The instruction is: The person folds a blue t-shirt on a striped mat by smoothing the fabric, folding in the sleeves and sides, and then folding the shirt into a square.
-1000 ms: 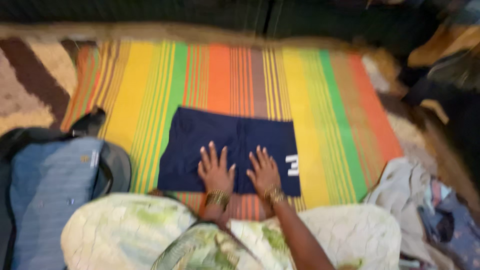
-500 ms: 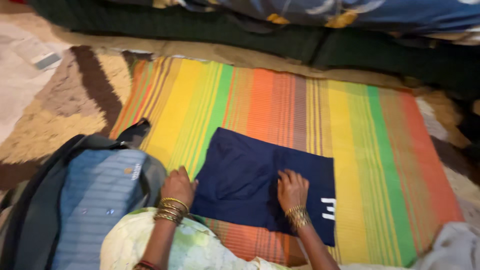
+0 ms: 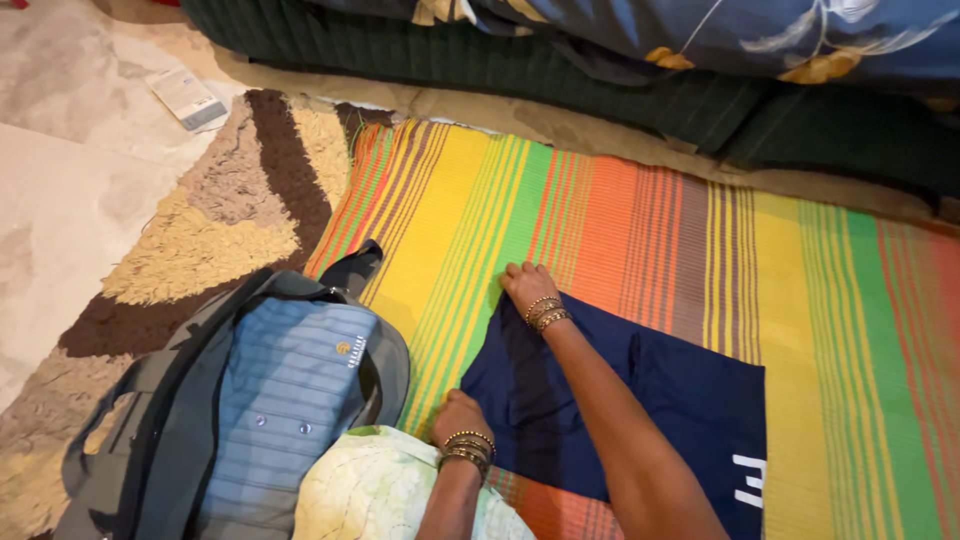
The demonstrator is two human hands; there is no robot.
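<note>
On the striped mat, which has bands of yellow, green, orange and red, a dark navy garment lies flat in front of the person, already doubled into a rough rectangle. The right hand reaches across to the far left corner of the garment, with the fingers curled together on the edge of the cloth; whether they really pinch the cloth I cannot tell. The left hand rests on the near left corner, fingers bent down and closed on the fabric. Both wrists carry golden bangles. I judge that the folding is at its middle step: the garment is smoothed and both hands take its left side. The next move seems to call for an even lift of both corners together, so that the edge stays straight and no crease forms below. A white printed mark sits on the near right part of the garment. Left of the mat, a grey-blue striped shirt lies inside an open dark bag; it has a small round golden emblem on the chest. Far at the upper left, on the pale floor, lies a small flat rectangular package, white with a grey-blue end. A shaggy brown and yellow rug lies between floor and mat.
</note>
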